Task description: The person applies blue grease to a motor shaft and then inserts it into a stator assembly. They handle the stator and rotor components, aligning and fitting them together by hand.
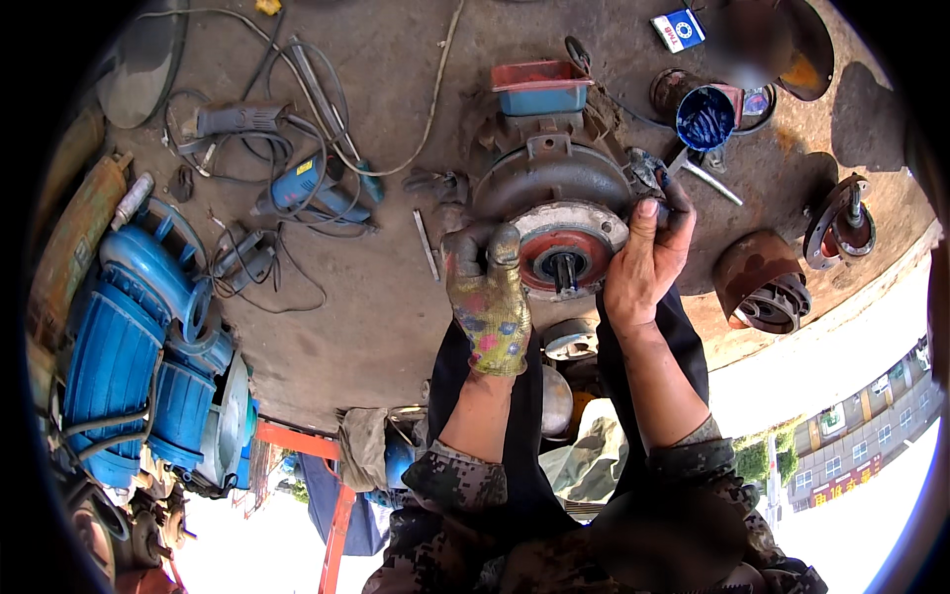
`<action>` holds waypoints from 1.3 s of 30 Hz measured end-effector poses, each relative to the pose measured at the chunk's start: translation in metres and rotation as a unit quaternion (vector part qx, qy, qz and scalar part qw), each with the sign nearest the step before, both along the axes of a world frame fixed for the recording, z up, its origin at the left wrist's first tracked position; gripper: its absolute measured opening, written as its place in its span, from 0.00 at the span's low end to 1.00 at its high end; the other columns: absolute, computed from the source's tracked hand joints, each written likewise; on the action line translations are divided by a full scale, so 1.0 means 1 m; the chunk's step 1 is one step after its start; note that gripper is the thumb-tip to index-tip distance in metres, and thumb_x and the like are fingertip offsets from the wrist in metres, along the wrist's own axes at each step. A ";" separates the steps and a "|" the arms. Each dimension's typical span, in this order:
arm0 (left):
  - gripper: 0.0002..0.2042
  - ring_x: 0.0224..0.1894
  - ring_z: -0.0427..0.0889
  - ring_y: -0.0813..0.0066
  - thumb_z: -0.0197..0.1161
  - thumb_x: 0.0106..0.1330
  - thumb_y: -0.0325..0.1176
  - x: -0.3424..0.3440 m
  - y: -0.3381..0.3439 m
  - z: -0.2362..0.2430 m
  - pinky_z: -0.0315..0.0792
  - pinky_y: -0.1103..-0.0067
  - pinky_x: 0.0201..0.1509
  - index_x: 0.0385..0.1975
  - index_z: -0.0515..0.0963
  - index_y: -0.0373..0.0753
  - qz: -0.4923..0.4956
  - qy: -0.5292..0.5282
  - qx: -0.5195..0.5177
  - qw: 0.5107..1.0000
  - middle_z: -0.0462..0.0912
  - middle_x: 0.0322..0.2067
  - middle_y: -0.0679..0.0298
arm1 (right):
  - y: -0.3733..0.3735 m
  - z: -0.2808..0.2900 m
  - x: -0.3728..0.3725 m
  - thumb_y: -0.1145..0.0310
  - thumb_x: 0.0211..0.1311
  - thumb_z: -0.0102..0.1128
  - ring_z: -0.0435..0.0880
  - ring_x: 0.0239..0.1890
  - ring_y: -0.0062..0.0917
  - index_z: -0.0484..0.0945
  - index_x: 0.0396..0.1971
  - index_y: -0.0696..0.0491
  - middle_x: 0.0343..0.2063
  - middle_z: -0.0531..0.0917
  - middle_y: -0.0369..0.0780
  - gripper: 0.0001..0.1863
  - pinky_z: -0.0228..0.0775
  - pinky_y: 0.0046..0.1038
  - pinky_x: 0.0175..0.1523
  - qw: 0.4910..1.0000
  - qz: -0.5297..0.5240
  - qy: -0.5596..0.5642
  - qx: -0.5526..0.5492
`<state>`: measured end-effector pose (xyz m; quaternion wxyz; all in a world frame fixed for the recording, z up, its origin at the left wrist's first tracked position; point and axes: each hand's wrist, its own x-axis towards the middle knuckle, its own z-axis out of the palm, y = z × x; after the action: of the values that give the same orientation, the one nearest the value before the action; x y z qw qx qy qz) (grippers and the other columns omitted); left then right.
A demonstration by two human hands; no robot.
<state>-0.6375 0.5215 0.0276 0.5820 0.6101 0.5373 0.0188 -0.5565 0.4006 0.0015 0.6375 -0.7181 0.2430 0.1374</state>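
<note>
An electric motor (547, 176) lies on the ground before me with its round flange toward me. The flange has a pale rim, a red ring (584, 247) and a dark splined shaft (564, 269) in the middle. My left hand (485, 297), in a stained yellow-green glove, closes on the flange's left edge with its thumb up. My bare right hand (650, 257) grips the right edge, its thumb up and its fingertips darkly stained. Some fingers of both hands are hidden behind the rim. A red and blue terminal box (540, 97) tops the motor.
Beyond my right hand are an open can of blue grease (705, 119) and a hammer (711, 181). Rusty housings (760, 282) lie at the right. Corded power tools (315, 188) and tangled cables lie at the left, beside blue motors (117, 356). A dark glove (435, 185) lies behind my left hand.
</note>
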 end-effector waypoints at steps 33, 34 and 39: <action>0.15 0.38 0.79 0.79 0.68 0.74 0.40 0.003 0.005 0.035 0.75 0.79 0.46 0.41 0.80 0.32 -0.011 0.036 0.039 0.999 0.84 0.37 0.65 | -0.005 0.050 0.011 0.76 0.70 0.67 0.78 0.43 0.14 0.73 0.62 0.60 0.40 0.81 0.34 0.23 0.71 0.18 0.53 0.995 0.094 0.011 -0.017; 0.15 0.38 0.79 0.79 0.68 0.74 0.40 0.005 0.005 0.036 0.75 0.79 0.46 0.41 0.80 0.32 -0.009 0.025 0.034 0.999 0.84 0.37 0.65 | -0.005 0.054 0.010 0.76 0.70 0.67 0.78 0.43 0.14 0.73 0.62 0.60 0.40 0.81 0.34 0.23 0.71 0.18 0.53 0.995 0.102 -0.002 -0.013; 0.15 0.37 0.78 0.81 0.68 0.74 0.40 0.008 0.009 0.039 0.74 0.81 0.43 0.42 0.80 0.31 -0.014 0.030 0.017 0.999 0.84 0.37 0.64 | -0.005 0.055 0.014 0.76 0.70 0.67 0.78 0.43 0.13 0.74 0.61 0.61 0.40 0.81 0.34 0.22 0.71 0.17 0.52 0.997 0.079 -0.007 -0.001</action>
<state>-0.6298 0.5302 0.0670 0.5552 0.6281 0.5452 0.0014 -0.5428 0.3952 0.0564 0.6259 -0.7363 0.1815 0.1822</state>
